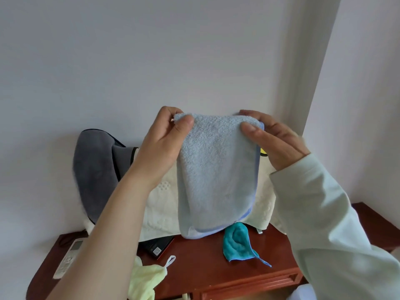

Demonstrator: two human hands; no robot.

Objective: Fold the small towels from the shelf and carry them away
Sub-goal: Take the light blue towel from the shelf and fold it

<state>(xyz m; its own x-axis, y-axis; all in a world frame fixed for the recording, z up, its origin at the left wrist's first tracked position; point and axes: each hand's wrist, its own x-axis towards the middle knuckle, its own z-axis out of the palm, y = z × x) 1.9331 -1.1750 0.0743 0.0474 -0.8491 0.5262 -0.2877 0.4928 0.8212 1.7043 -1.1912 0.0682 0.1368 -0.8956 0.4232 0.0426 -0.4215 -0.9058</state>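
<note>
White wall corner, red wooden shelf [205,263] below. Your left hand [164,144] and right hand [275,141] each pinch a top corner of one light blue towel [216,174]. It hangs between them over the shelf, long axis vertical, both hands equally near. One teal towel [237,243] lies mid-shelf and one yellow towel [147,280] at the front-left edge.
</note>
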